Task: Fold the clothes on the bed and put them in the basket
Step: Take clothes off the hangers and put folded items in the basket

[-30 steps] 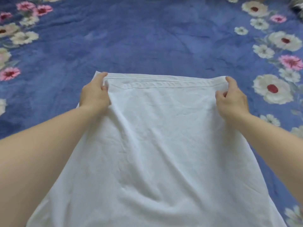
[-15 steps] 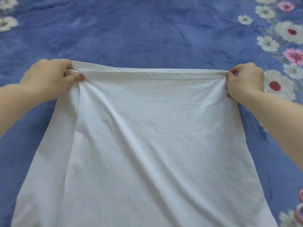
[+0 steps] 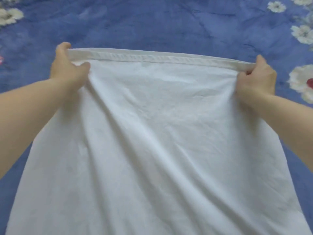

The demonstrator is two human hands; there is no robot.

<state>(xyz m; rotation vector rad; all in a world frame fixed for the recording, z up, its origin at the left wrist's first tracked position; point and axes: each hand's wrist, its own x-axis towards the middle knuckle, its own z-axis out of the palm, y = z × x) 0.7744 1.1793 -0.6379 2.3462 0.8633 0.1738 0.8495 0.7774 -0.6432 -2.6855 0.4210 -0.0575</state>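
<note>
A white garment [image 3: 152,141] fills the lower and middle part of the view, spread over the blue bed. Its hemmed far edge runs straight across between my two hands and is pulled taut. My left hand [image 3: 67,68] grips the far left corner, thumb on top and fingers under the hem. My right hand [image 3: 257,78] pinches the far right corner with curled fingers. Diagonal wrinkles run down the cloth from the left corner. The near end of the garment passes out of view at the bottom. No basket is in view.
The bed [image 3: 152,26] is covered by a blue bedspread with white and pink flowers along the left and right sides. Bare bedspread lies beyond the garment's far edge.
Both hands kept hold of the far corners and drew apart, pulling the hem taut. The left hand's thumb now lies over the hem, and the edge sits a little farther from me.
</note>
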